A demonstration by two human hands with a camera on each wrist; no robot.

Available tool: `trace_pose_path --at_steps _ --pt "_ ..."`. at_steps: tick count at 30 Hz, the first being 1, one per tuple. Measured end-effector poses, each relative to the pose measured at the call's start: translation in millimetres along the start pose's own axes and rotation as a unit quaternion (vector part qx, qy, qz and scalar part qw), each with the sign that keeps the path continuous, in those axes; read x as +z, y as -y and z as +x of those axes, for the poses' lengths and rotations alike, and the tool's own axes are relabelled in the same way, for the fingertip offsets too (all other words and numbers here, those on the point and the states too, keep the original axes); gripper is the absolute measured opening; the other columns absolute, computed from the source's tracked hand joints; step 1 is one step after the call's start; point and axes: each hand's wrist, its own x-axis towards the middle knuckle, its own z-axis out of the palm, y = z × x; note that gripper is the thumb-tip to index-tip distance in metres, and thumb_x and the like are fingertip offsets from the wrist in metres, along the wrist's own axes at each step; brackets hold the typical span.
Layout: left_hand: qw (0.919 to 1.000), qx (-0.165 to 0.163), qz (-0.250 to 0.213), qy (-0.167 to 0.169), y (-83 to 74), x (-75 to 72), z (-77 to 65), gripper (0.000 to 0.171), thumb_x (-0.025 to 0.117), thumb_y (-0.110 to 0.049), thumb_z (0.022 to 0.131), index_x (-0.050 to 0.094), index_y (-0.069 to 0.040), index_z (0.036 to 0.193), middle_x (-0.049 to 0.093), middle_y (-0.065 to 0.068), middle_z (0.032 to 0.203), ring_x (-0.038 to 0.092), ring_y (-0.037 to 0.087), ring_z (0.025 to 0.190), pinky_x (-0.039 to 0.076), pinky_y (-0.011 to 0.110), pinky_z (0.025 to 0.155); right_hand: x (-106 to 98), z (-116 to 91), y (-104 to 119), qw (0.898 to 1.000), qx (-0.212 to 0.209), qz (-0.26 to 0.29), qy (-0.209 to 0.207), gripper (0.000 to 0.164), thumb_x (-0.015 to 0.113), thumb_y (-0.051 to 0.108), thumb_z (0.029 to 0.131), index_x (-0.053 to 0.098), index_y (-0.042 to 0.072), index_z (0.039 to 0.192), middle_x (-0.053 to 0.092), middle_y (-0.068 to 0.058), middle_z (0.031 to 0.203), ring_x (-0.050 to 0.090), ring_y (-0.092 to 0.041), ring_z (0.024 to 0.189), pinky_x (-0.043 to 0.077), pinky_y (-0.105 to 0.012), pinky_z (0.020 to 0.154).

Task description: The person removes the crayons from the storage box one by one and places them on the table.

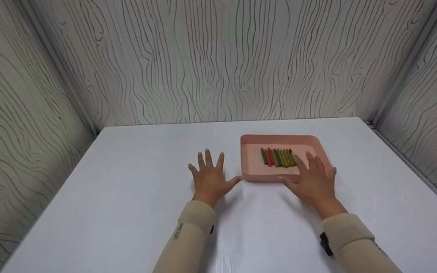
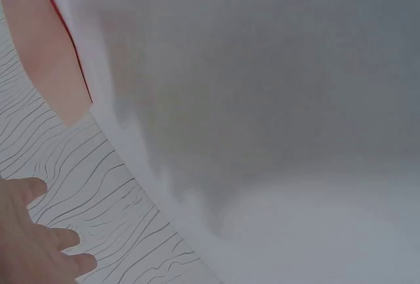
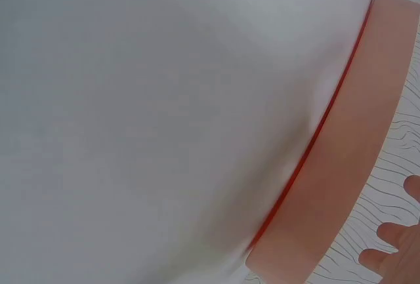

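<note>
A shallow pink tray (image 1: 254,177) stands on the table, right of the middle. Inside it a row of crayons (image 1: 278,157) lies side by side, in green, red and yellow shades. My left hand (image 1: 209,181) is spread over the table just left of the tray, its thumb tip near the tray's front left corner. Over the tray's front right part hovers my right hand (image 1: 313,184), fingers spread and holding nothing; it hides that corner and perhaps the row's right end. In both wrist views the tray's outer wall (image 3: 341,146) and some fingertips show.
A white table (image 1: 127,189) carries the tray. Behind it rises a panel with a wood-grain pattern (image 1: 211,60), and similar panels (image 1: 10,113) flank the left and right sides. Beige sleeves (image 1: 188,231) cover both forearms.
</note>
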Motion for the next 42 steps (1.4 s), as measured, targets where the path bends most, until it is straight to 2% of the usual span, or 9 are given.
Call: trace_pose_path --at_steps 7,13,18,24,30,36,42 --pt "0.9999 0.008 -0.008 -0.011 -12.8 5.3 7.2 0.088 0.044 -0.076 0.08 0.032 -0.025 0.15 0.022 0.018 0.154 0.014 0.04 0.141 0.015 0.066 0.105 -4.7 0.5 -8.3 1.0 -0.003 0.004 -0.005 0.083 0.056 0.065 0.083 0.04 0.009 0.143 0.029 -0.026 0.146 0.025 -0.046 0.132 0.007 -0.077 0.095" --pt "0.9998 0.003 -0.018 -0.002 -23.8 6.9 10.6 0.086 0.045 -0.074 0.081 0.033 -0.023 0.15 0.024 0.016 0.154 0.016 0.038 0.141 0.015 0.063 0.106 -8.9 1.3 -14.4 1.0 -0.004 0.019 -0.007 0.078 0.063 0.053 0.084 0.038 0.008 0.143 0.03 -0.027 0.144 0.025 -0.048 0.132 0.006 -0.075 0.097" --pt "0.9995 0.0 -0.031 0.007 -30.4 12.1 12.8 0.086 0.045 -0.074 0.082 0.035 -0.021 0.149 0.025 0.016 0.153 0.017 0.037 0.141 0.015 0.062 0.107 -11.0 1.5 -19.5 1.0 -0.002 0.023 -0.001 0.077 0.063 0.051 0.085 0.037 0.008 0.143 0.03 -0.027 0.144 0.025 -0.049 0.131 0.006 -0.074 0.098" --pt "0.9998 0.004 -0.012 0.017 -39.3 16.7 15.8 0.086 0.042 -0.074 0.083 0.034 -0.021 0.15 0.026 0.016 0.153 0.019 0.036 0.141 0.018 0.059 0.108 -13.1 1.8 -25.5 1.0 -0.007 0.014 -0.008 0.076 0.061 0.052 0.086 0.038 0.007 0.143 0.033 -0.027 0.142 0.028 -0.048 0.13 0.01 -0.073 0.099" --pt "0.9998 0.013 -0.012 0.014 -47.5 19.4 19.6 0.082 0.041 -0.072 0.086 0.034 -0.021 0.149 0.028 0.015 0.153 0.02 0.035 0.141 0.019 0.056 0.109 -15.8 2.0 -31.4 1.0 0.001 0.019 -0.002 0.078 0.058 0.057 0.086 0.038 0.006 0.142 0.032 -0.027 0.143 0.028 -0.048 0.13 0.011 -0.071 0.1" --pt "0.9994 0.026 0.018 0.011 -51.4 21.5 22.6 0.076 0.037 -0.069 0.089 0.036 -0.022 0.149 0.029 0.016 0.152 0.022 0.035 0.14 0.021 0.055 0.108 -15.1 3.2 -34.9 1.0 0.001 0.02 -0.001 0.077 0.058 0.056 0.087 0.04 0.005 0.141 0.033 -0.027 0.143 0.03 -0.049 0.128 0.012 -0.07 0.1" --pt "0.9994 0.023 0.01 0.024 -56.6 22.8 27.4 0.073 0.038 -0.066 0.091 0.035 -0.022 0.149 0.027 0.014 0.153 0.02 0.034 0.141 0.019 0.054 0.109 -13.8 3.6 -37.9 1.0 0.003 0.015 0.003 0.076 0.058 0.055 0.088 0.04 0.004 0.141 0.034 -0.027 0.143 0.03 -0.048 0.129 0.013 -0.07 0.101"
